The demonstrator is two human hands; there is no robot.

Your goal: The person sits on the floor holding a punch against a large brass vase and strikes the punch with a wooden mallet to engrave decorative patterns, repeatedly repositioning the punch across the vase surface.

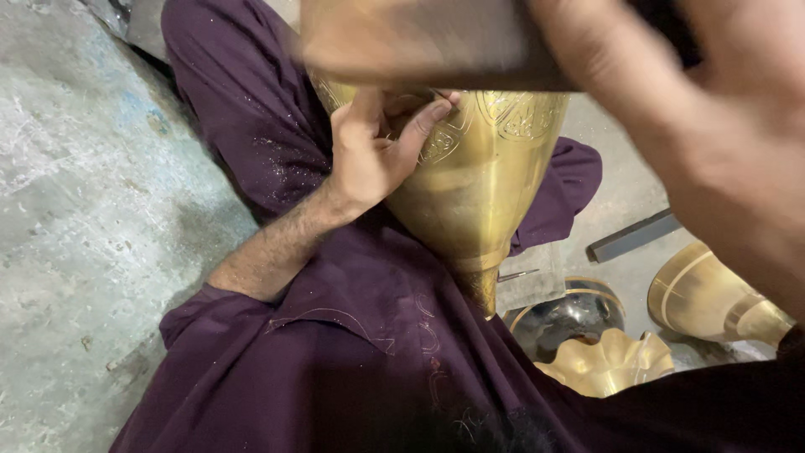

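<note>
Fingers (419, 126) of the left hand (369, 155) curl closed around a thin metal tool, its tip pressed on the engraved band of one brass vase (478, 184). That vase lies across the lap on dark purple cloth (335, 352), long axis running from its wide engraved body at the top down to its narrow neck, which points toward the lower right. Its surface is smooth, yellow and shiny, with fine scrollwork cut in. Raised close to the camera, the blurred right hand (721, 151) grips a brown wooden block (419, 42). Three more brass pieces rest on the grey concrete floor (84, 210): a flared vase (713, 298), a scalloped rim (608, 361) and a dark round bowl (570, 315).
</note>
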